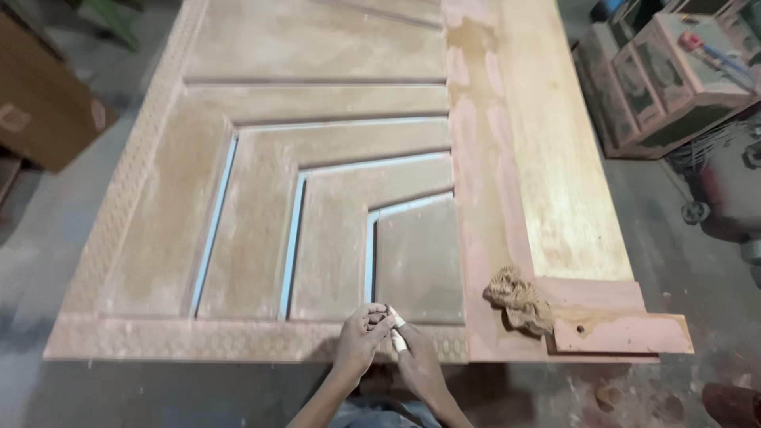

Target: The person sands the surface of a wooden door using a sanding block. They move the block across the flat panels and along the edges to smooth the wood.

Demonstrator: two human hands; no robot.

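Hands meet at the near edge of a carved wooden door panel (333, 198) lying flat. The left hand (361, 337) is curled, fingertips pressed to the end of a pale filled groove (370, 254). The right hand (416, 357) pinches a small whitish piece (397, 329), possibly a filler stick or folded abrasive; its kind cannot be told. The step in hand appears to be working filler into, or smoothing, the innermost angled groove at its lower end. Continuing along the groove would call for steady fingertip pressure that follows the narrow channel without smearing the neighbouring faces. A crumpled brown rag (519, 299) lies on the panel to the right, beside pinkish patched areas.
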